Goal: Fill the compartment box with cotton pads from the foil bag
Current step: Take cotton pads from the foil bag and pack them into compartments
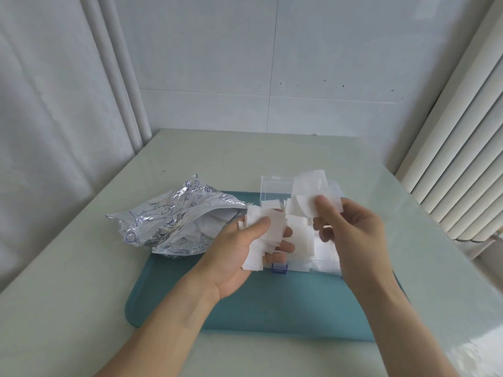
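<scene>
Foil bag lies on its side at the left end of a teal mat, long axis running left to right, its open mouth pointing right toward the hands, white pads showing inside. The compartment box, clear plastic with a blue latch at its near edge, sits on the mat's right part with its long axis across the bench; its lid stands up behind, and loose white squares already lie in it. The left hand, palm up, grips a messy stack of cotton pads between thumb and curled fingers, just above the box's left end. The right hand pinches a few more pads between thumb and fingertips, held up over the box.
</scene>
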Available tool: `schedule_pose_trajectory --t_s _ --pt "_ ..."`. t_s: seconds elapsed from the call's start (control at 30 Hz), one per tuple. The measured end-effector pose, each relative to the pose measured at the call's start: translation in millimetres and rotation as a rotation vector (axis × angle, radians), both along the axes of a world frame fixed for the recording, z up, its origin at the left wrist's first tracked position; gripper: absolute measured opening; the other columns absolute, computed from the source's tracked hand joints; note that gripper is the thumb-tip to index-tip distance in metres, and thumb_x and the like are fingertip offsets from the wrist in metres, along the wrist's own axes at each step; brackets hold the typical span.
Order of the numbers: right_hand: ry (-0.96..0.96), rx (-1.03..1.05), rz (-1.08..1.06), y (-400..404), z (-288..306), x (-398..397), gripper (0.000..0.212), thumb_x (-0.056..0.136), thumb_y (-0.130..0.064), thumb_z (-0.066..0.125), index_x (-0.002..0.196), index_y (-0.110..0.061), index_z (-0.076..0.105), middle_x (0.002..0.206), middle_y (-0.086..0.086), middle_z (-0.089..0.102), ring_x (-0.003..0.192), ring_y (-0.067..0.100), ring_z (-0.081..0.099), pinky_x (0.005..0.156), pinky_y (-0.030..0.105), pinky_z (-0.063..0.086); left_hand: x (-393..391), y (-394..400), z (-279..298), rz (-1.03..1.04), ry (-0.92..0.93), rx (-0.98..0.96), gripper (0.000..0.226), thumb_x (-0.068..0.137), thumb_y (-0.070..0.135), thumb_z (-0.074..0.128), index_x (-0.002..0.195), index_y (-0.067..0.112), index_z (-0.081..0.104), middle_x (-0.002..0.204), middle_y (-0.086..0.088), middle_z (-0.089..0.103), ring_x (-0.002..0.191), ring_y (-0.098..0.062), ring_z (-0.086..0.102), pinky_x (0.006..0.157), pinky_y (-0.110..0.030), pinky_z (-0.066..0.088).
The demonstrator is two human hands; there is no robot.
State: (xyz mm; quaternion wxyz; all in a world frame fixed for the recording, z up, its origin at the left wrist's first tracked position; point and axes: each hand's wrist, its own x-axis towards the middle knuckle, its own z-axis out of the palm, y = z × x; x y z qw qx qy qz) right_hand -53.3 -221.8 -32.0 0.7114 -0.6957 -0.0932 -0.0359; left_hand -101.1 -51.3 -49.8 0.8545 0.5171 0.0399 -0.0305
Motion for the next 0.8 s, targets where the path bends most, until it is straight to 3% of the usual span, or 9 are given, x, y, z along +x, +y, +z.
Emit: schedule_pose_trajectory --t_s 0.13,0.2,0.3,0.4,0.5,0.57,0.67,0.73,0.8 --pt "0.044 -0.299 0.32 -6 7 -4 0.03 0.093 -0.03 0.069 0.077 -0.005 0.07 0.061 0.003 0.064 0.056 0.017 0.046 0.062 0.027 0.039 -1 1 -2 0.012 -0.02 0.132 0.019 0.094 0.015 0.062 0.109 0.006 0.07 0.094 -0.019 0.073 0.077 -0.031 0.072 0.059 -0.033 0.056" --pt "0.018 -0.437 0.361 -8 11 -5 0.028 0.09 -0.03 0.072 0.075 -0.006 0.07 0.058 -0.001 0.063 0.052 0.011 0.047 0.055 0.02 0.037 -2 4 -1 -0.066 -0.018 0.194 0.022 0.088 0.022 0.07 0.101 0.006 0.072 0.09 -0.022 0.071 0.073 -0.032 0.069 0.056 -0.032 0.055" --pt "0.015 -0.584 0.362 -12 15 -4 0.026 0.087 -0.031 0.076 0.068 -0.013 0.072 0.055 -0.005 0.062 0.046 0.006 0.042 0.042 0.013 0.029 -5 6 1 -0.149 0.025 0.14 0.039 0.092 0.032 0.061 0.11 -0.003 0.067 0.094 -0.029 0.067 0.075 -0.036 0.064 0.056 -0.034 0.054" --pt "-0.021 -0.602 0.309 -14 13 -2 0.021 0.086 -0.028 0.077 0.068 -0.017 0.073 0.057 -0.004 0.066 0.047 0.01 0.043 0.04 0.013 0.029 -5 7 3 -0.221 0.044 0.088 0.048 0.097 0.041 0.05 0.113 -0.001 0.068 0.098 -0.031 0.067 0.08 -0.039 0.065 0.06 -0.037 0.056" --pt "-0.046 -0.62 0.288 -12 9 0 0.014 0.081 -0.032 0.082 0.086 -0.025 0.071 0.062 -0.006 0.069 0.054 0.012 0.057 0.043 0.012 0.035 -4 7 -1 -0.145 -0.016 0.229 0.027 0.101 0.019 0.055 0.109 -0.005 0.064 0.095 -0.036 0.067 0.077 -0.039 0.066 0.058 -0.035 0.056" --pt "-0.087 -0.592 0.243 -15 9 4 0.019 0.078 -0.033 0.084 0.085 -0.023 0.069 0.065 -0.005 0.071 0.057 0.016 0.063 0.054 0.019 0.045 -3 8 -4 -0.06 -0.016 0.32 0.016 0.1 0.008 0.054 0.103 -0.004 0.065 0.089 -0.032 0.07 0.071 -0.037 0.068 0.054 -0.033 0.055" --pt "-0.085 -0.481 0.298 -27 16 7 0.028 0.07 -0.04 0.087 0.072 -0.015 0.073 0.069 0.003 0.074 0.063 0.026 0.068 0.071 0.04 0.053 -2 10 -6 0.027 -0.013 0.442 0.013 0.099 0.008 0.056 0.102 -0.002 0.064 0.085 -0.026 0.073 0.068 -0.036 0.07 0.052 -0.034 0.055" --pt "-0.028 -0.474 0.413 -29 18 5 0.034 0.06 -0.043 0.091 0.07 -0.015 0.074 0.07 0.006 0.074 0.063 0.034 0.065 0.066 0.042 0.053 -2 10 -6 0.011 -0.022 0.498 0.012 0.099 0.01 0.058 0.102 0.0 0.064 0.084 -0.024 0.073 0.066 -0.035 0.07 0.052 -0.036 0.055" --pt "-0.025 -0.572 0.44 -23 17 0 0.032 0.056 -0.039 0.093 0.073 -0.021 0.072 0.064 0.0 0.071 0.052 0.016 0.055 0.049 0.026 0.044 -3 8 -4 -0.082 -0.032 0.548 0.012 0.099 0.009 0.06 0.104 0.001 0.066 0.083 -0.023 0.073 0.065 -0.034 0.07 0.051 -0.035 0.056"
